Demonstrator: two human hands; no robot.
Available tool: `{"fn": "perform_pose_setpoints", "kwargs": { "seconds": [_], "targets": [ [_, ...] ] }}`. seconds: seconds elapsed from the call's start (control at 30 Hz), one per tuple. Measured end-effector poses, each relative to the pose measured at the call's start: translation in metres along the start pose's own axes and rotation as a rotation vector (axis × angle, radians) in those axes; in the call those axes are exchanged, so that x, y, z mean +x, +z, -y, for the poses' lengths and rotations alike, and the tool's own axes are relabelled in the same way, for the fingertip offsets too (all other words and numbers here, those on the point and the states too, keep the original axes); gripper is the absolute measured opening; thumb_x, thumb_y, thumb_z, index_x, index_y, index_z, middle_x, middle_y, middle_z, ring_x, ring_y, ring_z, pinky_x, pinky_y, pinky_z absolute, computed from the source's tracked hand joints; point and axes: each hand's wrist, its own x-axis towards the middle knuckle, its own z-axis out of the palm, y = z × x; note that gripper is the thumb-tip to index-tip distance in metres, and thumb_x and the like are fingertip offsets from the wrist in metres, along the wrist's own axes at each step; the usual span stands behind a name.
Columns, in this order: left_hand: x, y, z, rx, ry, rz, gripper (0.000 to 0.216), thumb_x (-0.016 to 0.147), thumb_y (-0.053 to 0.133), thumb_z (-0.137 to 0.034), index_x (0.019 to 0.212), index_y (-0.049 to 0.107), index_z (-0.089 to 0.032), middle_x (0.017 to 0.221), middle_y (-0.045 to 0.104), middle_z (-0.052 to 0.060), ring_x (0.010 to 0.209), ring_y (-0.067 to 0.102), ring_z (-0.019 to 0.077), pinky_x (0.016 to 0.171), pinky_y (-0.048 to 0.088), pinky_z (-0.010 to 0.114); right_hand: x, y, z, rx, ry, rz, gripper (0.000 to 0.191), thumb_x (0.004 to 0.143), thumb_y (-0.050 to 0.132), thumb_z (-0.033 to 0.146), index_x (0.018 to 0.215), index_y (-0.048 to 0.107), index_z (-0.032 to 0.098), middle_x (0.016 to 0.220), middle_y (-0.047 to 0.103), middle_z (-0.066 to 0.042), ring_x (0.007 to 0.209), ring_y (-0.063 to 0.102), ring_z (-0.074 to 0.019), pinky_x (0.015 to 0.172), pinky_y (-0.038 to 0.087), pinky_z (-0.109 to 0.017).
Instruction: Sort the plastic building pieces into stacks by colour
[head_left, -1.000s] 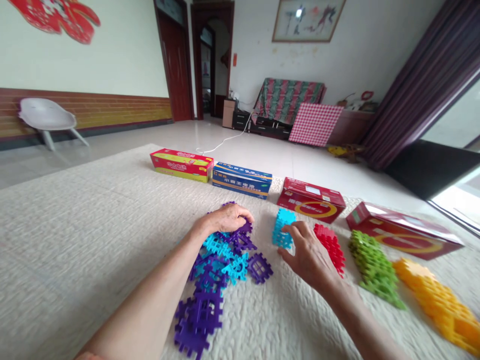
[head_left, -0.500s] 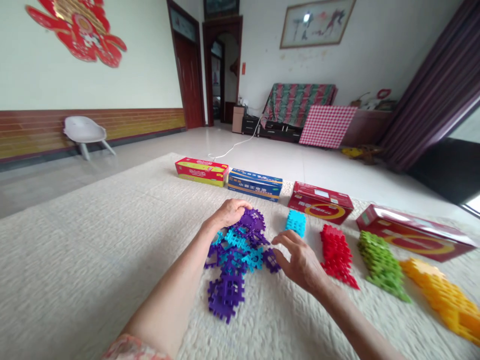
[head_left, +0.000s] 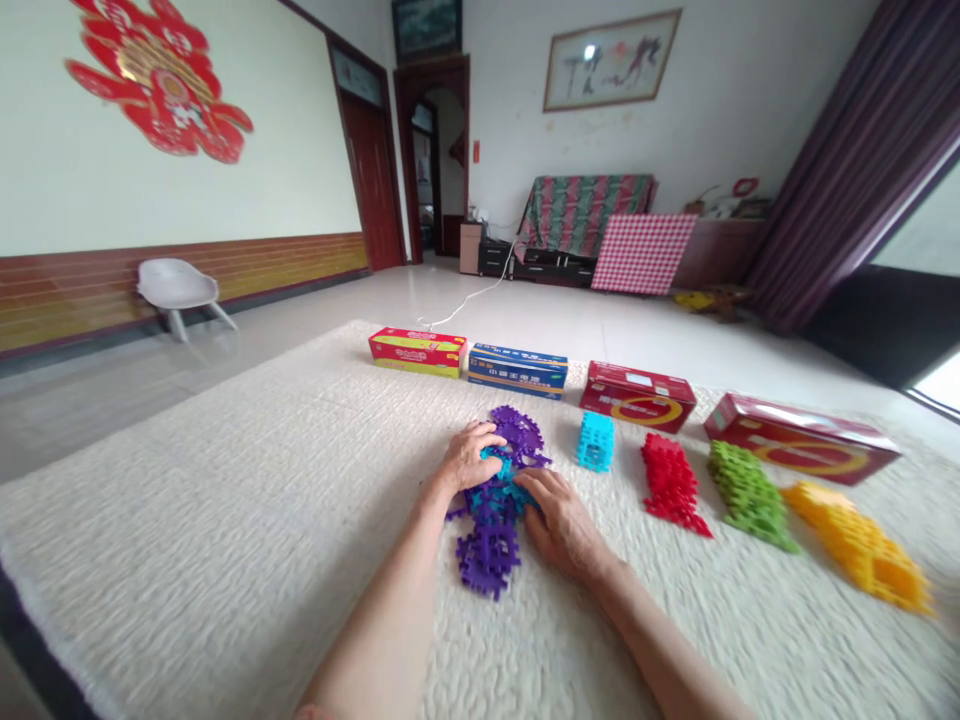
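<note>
A heap of purple plastic interlocking building pieces [head_left: 487, 560] lies on the cream mat, with light blue pieces [head_left: 499, 500] mixed through its middle. My left hand [head_left: 471, 458] rests on the heap's left side, fingers stretched and thumb apart, touching the pieces. From the right, my right hand [head_left: 559, 515] presses against the heap with fingers and thumb apart; its fingertips meet the blue pieces and are partly hidden. To the right lie a light blue stack [head_left: 595, 442], a red pile [head_left: 671, 482], a green pile [head_left: 750, 495] and a yellow pile [head_left: 859, 540].
Behind the piles stand a red-and-yellow box [head_left: 418, 352], a blue box [head_left: 517, 372] and two dark red boxes, one [head_left: 637, 396] nearer the middle and one [head_left: 799, 440] farther right. The cream mat [head_left: 225, 520] covers the floor. A white chair [head_left: 178, 287] stands by the left wall.
My right hand has moved in against the heap, and the purple piece beside it no longer shows apart. My left hand has come down from the heap's top to its left side. The view has shifted.
</note>
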Motion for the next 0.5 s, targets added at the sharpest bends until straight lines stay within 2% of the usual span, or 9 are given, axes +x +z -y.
{"fn": "perform_pose_setpoints", "kwargs": {
  "seconds": [0.1,0.2,0.33,0.5],
  "targets": [
    [0.001,-0.002,0.001,0.013,-0.027,0.039,0.041,0.068,0.058,-0.008,0.106,0.071,-0.017,0.131,0.058,0.008,0.128,0.047,0.0218,0.114,0.031,0.035,-0.004,0.005,-0.002,0.001,0.0,-0.06,0.037,0.088,0.042,0.012,0.123,0.053,0.018,0.118,0.061,-0.011,0.109,0.055,-0.0226,0.095,0.046,-0.043],
    [0.001,-0.001,0.003,0.009,-0.033,0.028,0.039,0.071,0.055,-0.009,0.105,0.071,-0.016,0.132,0.057,0.009,0.128,0.046,0.0217,0.114,0.031,0.035,-0.004,0.007,-0.002,0.031,-0.002,-0.132,0.034,0.091,0.04,0.013,0.122,0.053,0.019,0.114,0.063,-0.01,0.107,0.057,-0.021,0.094,0.048,-0.04],
    [0.004,0.003,0.006,0.013,0.015,0.004,0.034,0.073,0.055,-0.01,0.101,0.071,-0.02,0.121,0.063,0.006,0.121,0.052,0.0209,0.112,0.034,0.038,-0.001,0.004,0.0,0.073,0.031,-0.268,0.031,0.094,0.038,0.016,0.12,0.054,0.02,0.109,0.061,-0.009,0.101,0.059,-0.0188,0.087,0.05,-0.034],
    [0.008,0.009,0.011,0.045,0.063,-0.027,0.034,0.072,0.056,-0.01,0.101,0.072,-0.02,0.116,0.065,0.006,0.116,0.055,0.0218,0.108,0.04,0.038,-0.004,-0.01,-0.023,-0.082,0.161,-0.388,0.034,0.091,0.036,0.014,0.118,0.055,0.021,0.102,0.058,-0.009,0.093,0.059,-0.0196,0.08,0.051,-0.034]
  ]
}}
